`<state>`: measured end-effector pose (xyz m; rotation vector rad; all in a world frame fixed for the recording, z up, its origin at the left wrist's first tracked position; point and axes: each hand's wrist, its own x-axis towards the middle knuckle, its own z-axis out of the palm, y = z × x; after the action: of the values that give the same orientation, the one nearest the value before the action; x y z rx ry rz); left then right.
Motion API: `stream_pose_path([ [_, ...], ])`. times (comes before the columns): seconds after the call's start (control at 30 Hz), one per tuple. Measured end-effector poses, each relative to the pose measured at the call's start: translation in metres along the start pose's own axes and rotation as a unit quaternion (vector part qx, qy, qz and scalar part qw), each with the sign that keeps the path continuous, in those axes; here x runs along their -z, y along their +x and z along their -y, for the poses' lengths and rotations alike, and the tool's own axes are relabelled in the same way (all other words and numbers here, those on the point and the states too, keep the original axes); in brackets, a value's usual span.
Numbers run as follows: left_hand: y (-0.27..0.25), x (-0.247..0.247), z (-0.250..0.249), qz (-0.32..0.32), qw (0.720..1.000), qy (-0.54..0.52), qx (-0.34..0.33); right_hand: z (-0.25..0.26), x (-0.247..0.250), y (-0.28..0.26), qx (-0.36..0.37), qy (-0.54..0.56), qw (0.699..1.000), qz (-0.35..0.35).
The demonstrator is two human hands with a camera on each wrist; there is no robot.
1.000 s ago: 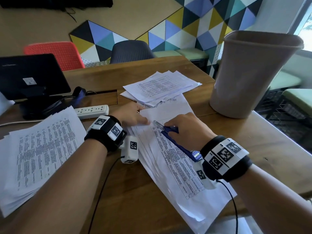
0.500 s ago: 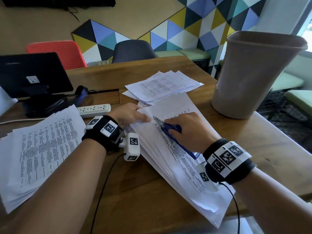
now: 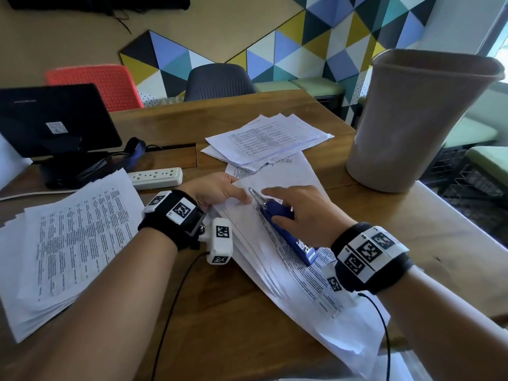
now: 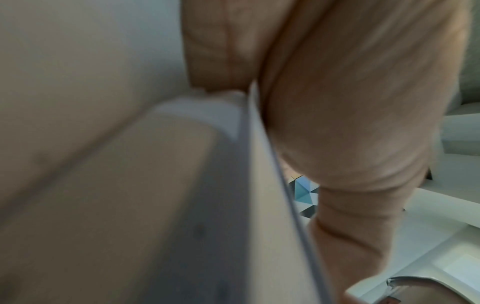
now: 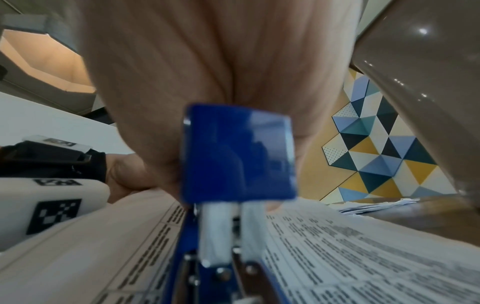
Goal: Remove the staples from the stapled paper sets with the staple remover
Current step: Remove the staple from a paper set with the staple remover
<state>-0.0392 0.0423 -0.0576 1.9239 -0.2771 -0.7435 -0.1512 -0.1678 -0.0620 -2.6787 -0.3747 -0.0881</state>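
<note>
Stapled paper sets [image 3: 291,273] lie in a fanned stack running from the frame's centre down toward the lower right, on the wooden table [image 3: 220,312]. At the stack's upper corner, just left of centre, the left hand [image 3: 217,189] pinches the top sheets, thumb above and fingers curled under the paper edge; the left wrist view, though blurred, shows the sheet edge [image 4: 262,164] caught between thumb and fingers. The right hand [image 3: 305,213] grips the blue staple remover [image 3: 283,224], thumb against its near side and fingers wrapped over the body, the index finger stretched forward beside the metal tip [image 3: 254,194]. That tip sits on the paper just beside the left fingertips. In the right wrist view the tool's blue back end [image 5: 239,152] fills the centre, lying on the printed pages [image 5: 350,246].

More loose printed sheets [image 3: 266,138] rest above centre, and another thick pile [image 3: 71,243] sits at left. A tan bin [image 3: 417,119] stands upper right, a white power strip [image 3: 156,177] and dark monitor [image 3: 52,119] upper left.
</note>
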Motion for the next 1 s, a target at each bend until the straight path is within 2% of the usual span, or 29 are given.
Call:
stream_pose_path([
  [0.2, 0.000, -0.007, 0.001, 0.000, 0.999, 0.024, -0.039, 0.003, -0.006, 0.008, -0.011, -0.019, 0.999, 0.048],
  [0.33, -0.004, -0.006, 0.000, 0.023, 0.997, 0.024, -0.074, 0.003, -0.012, 0.009, 0.000, -0.028, 0.999, 0.027],
  [0.5, -0.007, -0.004, -0.001, 0.048, 0.995, 0.021, -0.085, -0.001, -0.013, 0.012, 0.012, -0.047, 0.999, 0.009],
  [0.73, -0.007, -0.005, -0.010, 0.032, 0.998, 0.020, -0.045, -0.001, -0.016, 0.012, 0.027, -0.047, 0.998, -0.036],
  [0.87, -0.003, -0.007, -0.007, -0.023, 0.999, 0.048, 0.009, 0.001, -0.011, 0.009, 0.043, -0.057, 0.993, -0.092],
  [1.0, 0.001, -0.001, -0.008, -0.067, 0.994, 0.082, 0.013, -0.004, 0.012, 0.014, 0.017, -0.034, 0.990, -0.135],
])
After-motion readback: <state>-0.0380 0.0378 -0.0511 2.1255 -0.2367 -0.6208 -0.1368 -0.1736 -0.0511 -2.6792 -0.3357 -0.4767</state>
